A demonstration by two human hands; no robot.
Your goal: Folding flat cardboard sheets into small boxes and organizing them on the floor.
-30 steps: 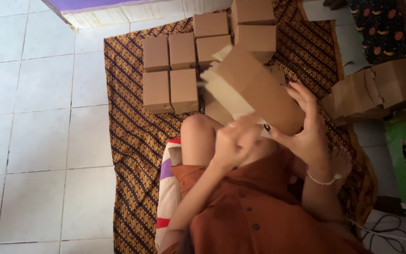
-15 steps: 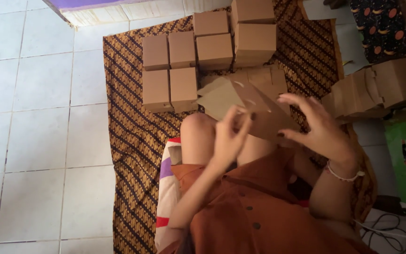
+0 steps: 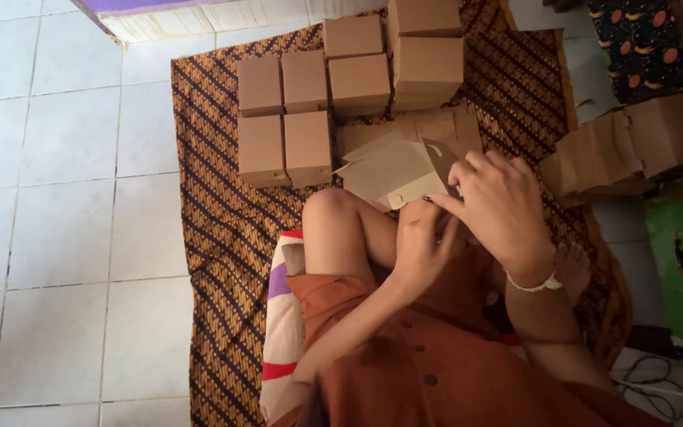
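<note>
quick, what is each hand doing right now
Left hand: closed on the flat cardboard piece.
Right hand: fingers curled, gripping the same piece.

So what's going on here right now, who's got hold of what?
A person in an orange dress sits on a brown patterned cloth on the tiled floor. Both hands are on a flat, unfolded brown cardboard box blank above the knee: the right hand grips its edge, the left hand is beneath it. A group of folded brown cardboard boxes stands ahead, and flat blanks are stacked at the right.
</note>
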